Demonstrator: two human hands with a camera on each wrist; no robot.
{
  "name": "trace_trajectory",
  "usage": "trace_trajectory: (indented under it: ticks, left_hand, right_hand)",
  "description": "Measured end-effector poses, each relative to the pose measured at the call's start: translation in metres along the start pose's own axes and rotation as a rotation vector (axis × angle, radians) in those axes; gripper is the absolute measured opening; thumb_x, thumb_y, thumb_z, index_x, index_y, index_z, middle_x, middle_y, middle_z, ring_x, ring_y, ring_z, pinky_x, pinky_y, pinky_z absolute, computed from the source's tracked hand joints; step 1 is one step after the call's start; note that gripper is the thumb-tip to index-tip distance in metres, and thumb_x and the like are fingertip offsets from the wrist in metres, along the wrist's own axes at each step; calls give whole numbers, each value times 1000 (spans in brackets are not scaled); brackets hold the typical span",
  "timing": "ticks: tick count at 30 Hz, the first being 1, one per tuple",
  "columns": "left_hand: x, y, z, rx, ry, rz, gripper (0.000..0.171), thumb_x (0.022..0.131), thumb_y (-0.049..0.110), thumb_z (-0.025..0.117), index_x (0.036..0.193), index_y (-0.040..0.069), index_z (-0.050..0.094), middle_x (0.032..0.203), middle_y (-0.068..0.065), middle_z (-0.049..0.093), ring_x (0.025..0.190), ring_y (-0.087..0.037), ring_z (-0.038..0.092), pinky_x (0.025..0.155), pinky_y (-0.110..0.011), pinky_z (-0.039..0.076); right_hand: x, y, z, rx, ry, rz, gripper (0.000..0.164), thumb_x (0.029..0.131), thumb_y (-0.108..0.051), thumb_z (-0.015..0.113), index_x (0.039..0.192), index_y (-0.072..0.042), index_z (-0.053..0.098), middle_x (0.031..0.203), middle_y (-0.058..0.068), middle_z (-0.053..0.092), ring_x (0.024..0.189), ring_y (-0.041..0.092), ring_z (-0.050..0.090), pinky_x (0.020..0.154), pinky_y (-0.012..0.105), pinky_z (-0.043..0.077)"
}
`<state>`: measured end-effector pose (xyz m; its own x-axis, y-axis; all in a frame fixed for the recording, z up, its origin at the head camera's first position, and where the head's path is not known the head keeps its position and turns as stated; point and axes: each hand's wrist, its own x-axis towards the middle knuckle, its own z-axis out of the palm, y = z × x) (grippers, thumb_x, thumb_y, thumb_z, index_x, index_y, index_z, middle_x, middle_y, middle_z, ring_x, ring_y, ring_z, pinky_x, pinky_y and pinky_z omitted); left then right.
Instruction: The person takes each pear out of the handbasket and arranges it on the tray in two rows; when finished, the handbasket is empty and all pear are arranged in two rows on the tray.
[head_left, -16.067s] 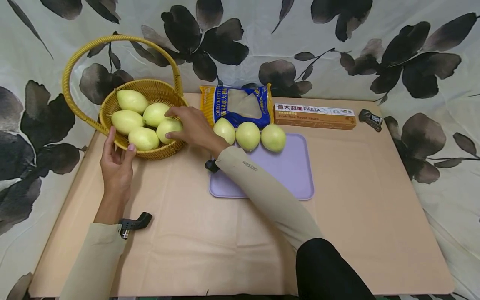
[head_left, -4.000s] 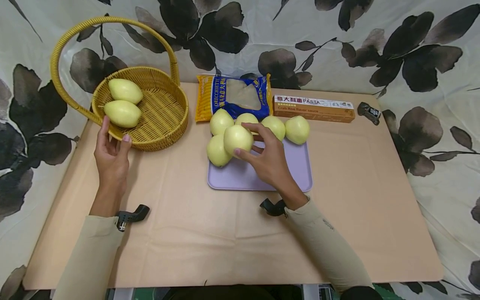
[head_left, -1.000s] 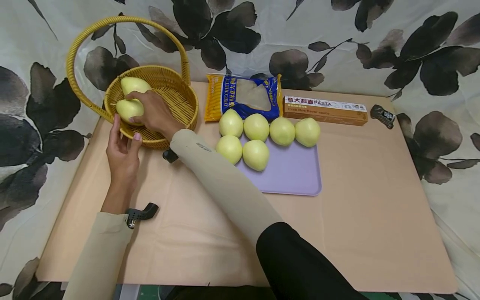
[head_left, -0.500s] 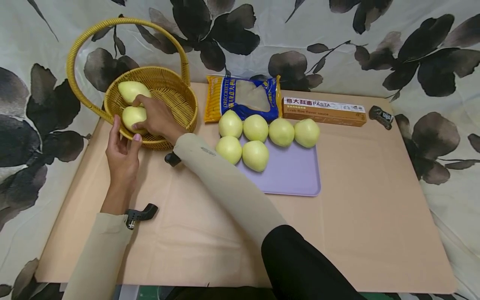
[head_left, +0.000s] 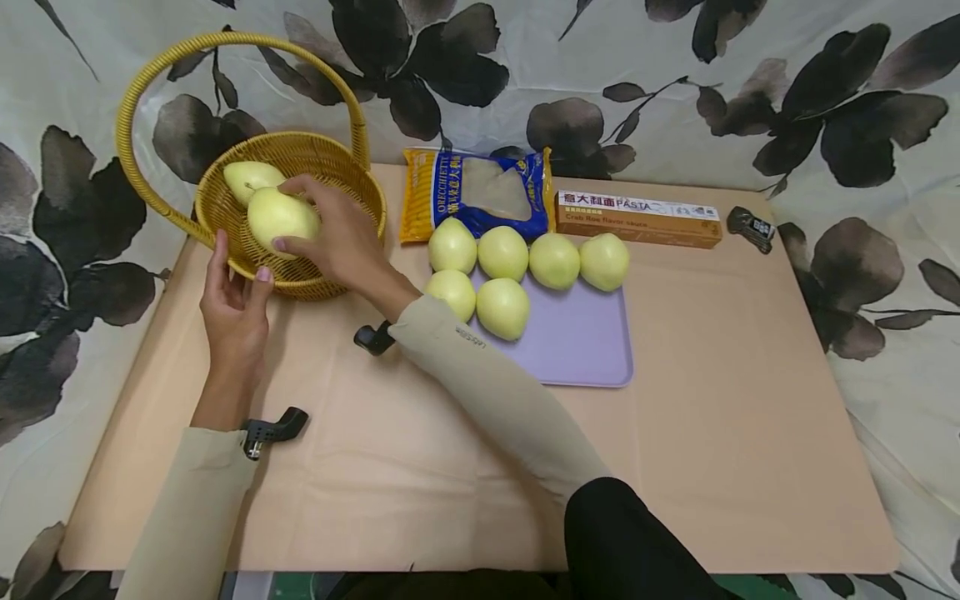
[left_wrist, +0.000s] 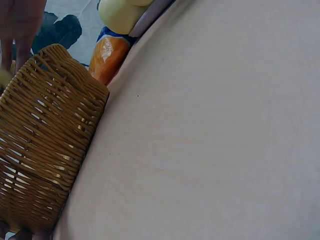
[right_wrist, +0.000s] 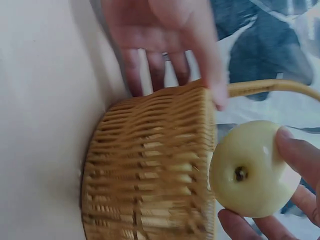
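Note:
My right hand (head_left: 341,233) grips a pale yellow-green pear (head_left: 282,218) over the front of the yellow woven basket (head_left: 322,287). In the right wrist view the fingers and thumb pinch this pear (right_wrist: 250,170) just beyond the basket's rim. One more pear (head_left: 251,179) lies inside the basket at the left. My left hand (head_left: 234,321) rests against the basket's outer front-left side, with fingers and thumb fairly straight; some fingers are hidden behind the wall. Several pears stand on the purple tray (head_left: 581,350) in two rows, such as the front pear (head_left: 503,309).
Behind the tray lies a blue and yellow pasta bag (head_left: 487,192), with a brown pasta box (head_left: 637,220) to its right. A small black packet (head_left: 751,229) is near the table's (head_left: 720,417) right edge. The basket's tall handle (head_left: 240,39) arches up. A floral cloth hangs behind.
Since one second ago my right hand has taken the front pear in the basket and raised it rightward. Earlier, more pears were in the basket and fewer on the tray. My left hand stays put.

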<state>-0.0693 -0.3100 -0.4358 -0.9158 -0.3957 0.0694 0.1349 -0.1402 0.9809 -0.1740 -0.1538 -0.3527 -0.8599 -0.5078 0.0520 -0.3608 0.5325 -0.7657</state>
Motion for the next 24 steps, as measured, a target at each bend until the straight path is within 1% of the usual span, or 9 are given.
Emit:
trace_trajectory:
  ticks: [6,9,12,15,18,20,24]
  left_hand:
    - [3,-4,-2,-45,3,28,78,105,-3,59,170,27,26,179,-4,15,166,-20,18,130,-21,30]
    - [3,-7,-3,-57,4,20,79,105,-2,59,169,29,26,179,-4,16,166,-20,19,128,-19,32]
    - [4,-8,-4,-56,4,11,79,105,-1,60,169,30,26,179,-3,15,166,-19,19,127,-19,33]
    - [4,-8,-4,-61,8,12,79,104,-1,61,169,29,27,179,-3,16,165,-20,21,128,-19,33]
    - [4,-8,-4,-73,18,17,79,104,-2,61,169,28,28,178,-4,17,165,-20,23,128,-19,33]
    - [4,-8,-5,-77,22,17,79,104,-3,61,169,27,28,178,-4,18,164,-20,23,127,-19,33]
    - [4,-8,-4,-73,19,6,80,104,-2,61,169,28,27,178,-3,18,164,-19,23,127,-18,34]
  right_hand:
    - [-40,13,-33,93,106,-66,63,91,-35,87,146,-27,59,145,-6,63,121,7,58,95,17,48]
    - [-59,22,-47,167,155,-72,63,89,-30,90,145,-24,61,142,-2,64,120,9,61,95,15,54]
    - [-79,32,-60,221,197,-52,64,86,-26,92,143,-22,63,141,-1,64,123,11,62,95,20,60]
    - [-98,43,-71,243,229,-30,63,85,-24,92,142,-21,64,144,0,63,124,15,64,95,29,64]
    - [-116,54,-81,250,258,-3,64,85,-23,93,142,-21,64,145,1,63,121,19,67,95,33,65]
    - [-128,63,-88,248,278,14,64,85,-22,93,142,-21,64,145,1,63,120,20,68,95,33,65]
    - [-151,82,-103,224,333,44,64,84,-21,93,142,-19,65,145,2,64,119,23,69,96,38,65]
